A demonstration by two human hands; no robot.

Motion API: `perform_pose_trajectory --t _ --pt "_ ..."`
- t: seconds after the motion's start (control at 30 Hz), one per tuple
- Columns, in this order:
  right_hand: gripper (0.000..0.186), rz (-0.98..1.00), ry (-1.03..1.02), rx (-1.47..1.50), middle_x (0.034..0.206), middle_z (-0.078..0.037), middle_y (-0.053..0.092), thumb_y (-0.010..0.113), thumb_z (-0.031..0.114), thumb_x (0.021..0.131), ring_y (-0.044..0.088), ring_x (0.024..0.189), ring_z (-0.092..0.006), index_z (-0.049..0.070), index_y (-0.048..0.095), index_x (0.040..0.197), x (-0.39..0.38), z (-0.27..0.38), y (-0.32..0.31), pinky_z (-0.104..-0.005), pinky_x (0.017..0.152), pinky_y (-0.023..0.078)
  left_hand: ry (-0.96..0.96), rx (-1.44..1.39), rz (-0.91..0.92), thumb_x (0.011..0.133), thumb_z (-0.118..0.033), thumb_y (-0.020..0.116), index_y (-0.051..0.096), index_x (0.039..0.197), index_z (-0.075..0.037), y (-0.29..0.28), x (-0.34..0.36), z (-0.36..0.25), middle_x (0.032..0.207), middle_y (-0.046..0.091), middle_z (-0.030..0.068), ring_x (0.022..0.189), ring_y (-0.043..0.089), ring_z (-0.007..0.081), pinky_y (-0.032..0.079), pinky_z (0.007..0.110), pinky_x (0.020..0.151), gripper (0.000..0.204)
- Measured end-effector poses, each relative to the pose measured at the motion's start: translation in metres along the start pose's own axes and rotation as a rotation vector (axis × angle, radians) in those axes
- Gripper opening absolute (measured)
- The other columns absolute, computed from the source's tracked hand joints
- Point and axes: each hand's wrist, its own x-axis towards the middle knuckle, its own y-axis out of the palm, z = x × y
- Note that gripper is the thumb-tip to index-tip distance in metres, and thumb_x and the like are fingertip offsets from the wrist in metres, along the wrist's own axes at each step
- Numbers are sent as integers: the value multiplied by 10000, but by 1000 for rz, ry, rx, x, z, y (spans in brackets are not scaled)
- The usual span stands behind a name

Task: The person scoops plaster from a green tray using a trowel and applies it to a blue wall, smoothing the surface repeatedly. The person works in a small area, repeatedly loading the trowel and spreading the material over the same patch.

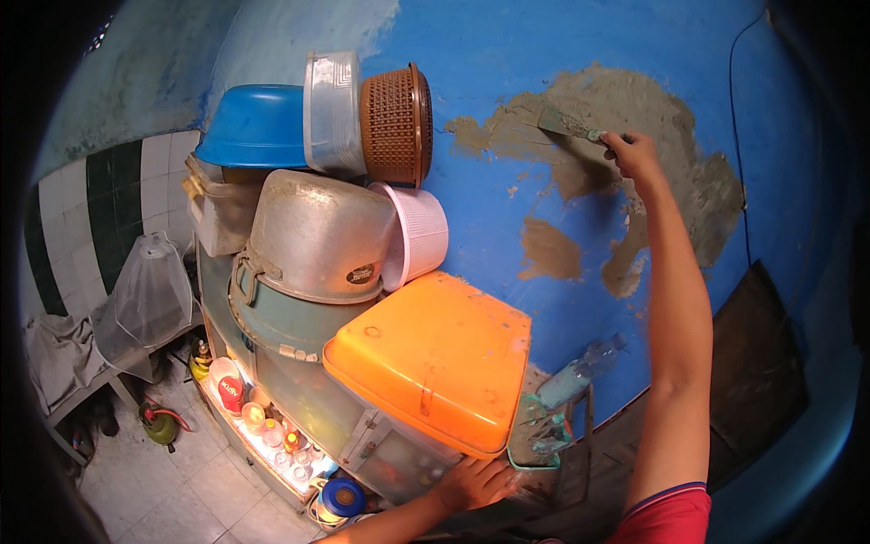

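My right hand (634, 156) reaches up to the blue wall (507, 54), closed round the handle of a putty knife (564, 123). Its wide, mortar-smeared blade lies at a patch of grey-brown wet mortar (634, 100) spread unevenly over the paint. A smaller mortar patch (550, 249) sits lower on the wall. Down below, my left hand (476, 483) rests with fingers stretched out by the cabinet's edge, just under the orange plastic tub (435, 354). Near its fingertips stands a small green container (536, 435) with mortar on its inside.
Stacked on the cabinet are a large metal pot (317, 236), a blue basin (254, 125), a clear bin (333, 113), a brown basket (396, 127) and a pink basket (419, 234). A plastic bottle (580, 372) leans at the wall. A black cable (736, 118) hangs at right.
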Motion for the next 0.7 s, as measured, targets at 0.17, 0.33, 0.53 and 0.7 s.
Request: perform_pose_trajectory --t 0.17,0.33,0.53,0.7 --pt "290 26 21 60 706 -47 645 714 274 855 408 487 -62 -13 704 893 -20 1 -41 -245 427 299 2 8 -6 790 -288 796 655 959 -90 1 0 0 935 651 35 814 637 197 491 318 706 297" --pt "273 90 -14 124 708 -48 656 714 264 852 403 484 -59 -7 706 880 -29 10 -10 -250 429 307 3 8 13 797 -279 789 657 963 -71 0 1 -2 934 650 49 816 637 204 493 322 708 297" --pt "301 21 -22 -46 687 -57 674 718 310 846 482 495 -92 10 711 837 -25 -8 24 -273 446 361 -1 -4 36 789 -268 794 663 959 -65 -1 2 -2 935 650 61 826 638 214 498 332 720 295" --pt "298 49 29 60 660 -61 647 724 286 846 478 468 -85 -11 702 862 -31 -30 -26 -263 423 338 -7 -4 15 768 -280 809 669 951 -70 2 0 0 939 653 58 834 640 217 501 331 735 312"
